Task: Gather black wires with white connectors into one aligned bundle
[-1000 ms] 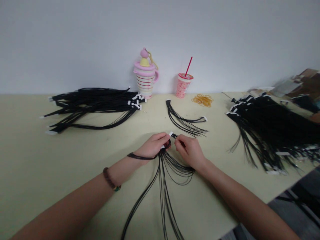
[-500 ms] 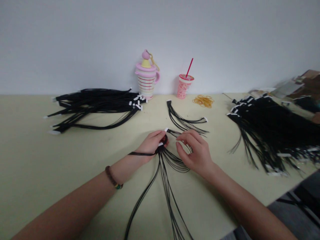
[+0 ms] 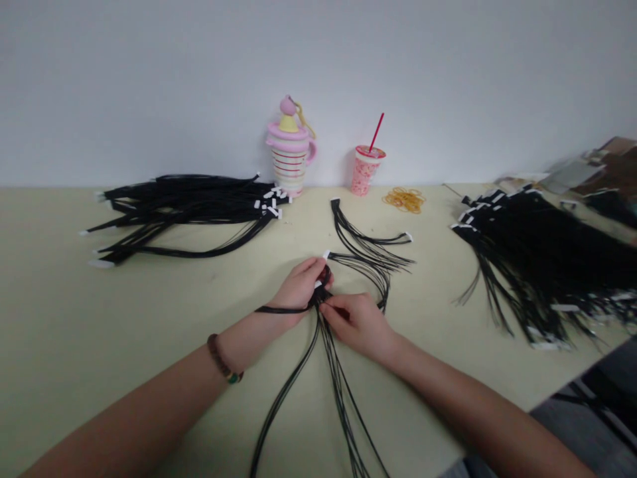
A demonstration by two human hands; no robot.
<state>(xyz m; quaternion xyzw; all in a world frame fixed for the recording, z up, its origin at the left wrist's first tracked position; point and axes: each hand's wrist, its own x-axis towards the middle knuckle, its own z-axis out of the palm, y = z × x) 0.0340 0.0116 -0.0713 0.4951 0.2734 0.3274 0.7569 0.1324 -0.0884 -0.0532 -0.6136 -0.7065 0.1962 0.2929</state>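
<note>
Tabletop edge (image 3: 580, 372) slants right of the black wires (image 3: 331, 352), which the left grip (image 3: 296, 292) clasps and the right grip (image 3: 362, 325) pinches.

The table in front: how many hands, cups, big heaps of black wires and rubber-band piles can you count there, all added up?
Hands: 2 (left hand, right hand)
Cups: 2 (striped cup, straw cup)
Big wire heaps: 2 (left heap, right heap)
Rubber-band piles: 1 (yellow pile)
Held wires: too tangled to count, left out
Total: 7
</note>
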